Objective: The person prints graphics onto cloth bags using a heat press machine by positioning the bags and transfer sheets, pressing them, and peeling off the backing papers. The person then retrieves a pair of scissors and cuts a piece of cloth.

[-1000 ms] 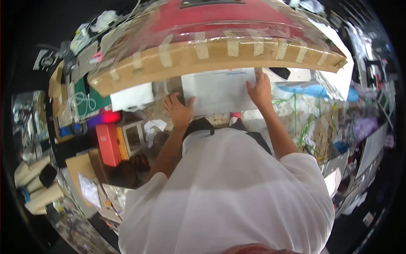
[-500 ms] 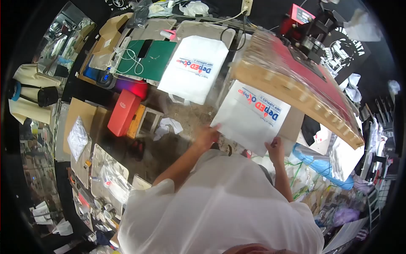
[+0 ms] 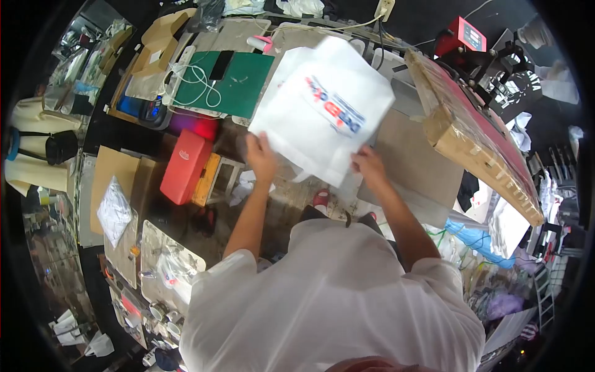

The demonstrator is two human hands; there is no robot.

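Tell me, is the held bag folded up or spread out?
Spread out: the bag shows its broad white face and print, with left hand and right hand at its near edges.

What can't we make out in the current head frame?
All head view:
- Held white bag: lettering smeared by blur; underside faces away.
- White bag behind it: mostly covered by the held one.
- Red control box: readout too small.
- Wearer's legs: mostly hidden by white shirt.

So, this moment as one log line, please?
white bag: held, print showing | left hand: left corner | right hand: lower-right edge | green mat: left of bag
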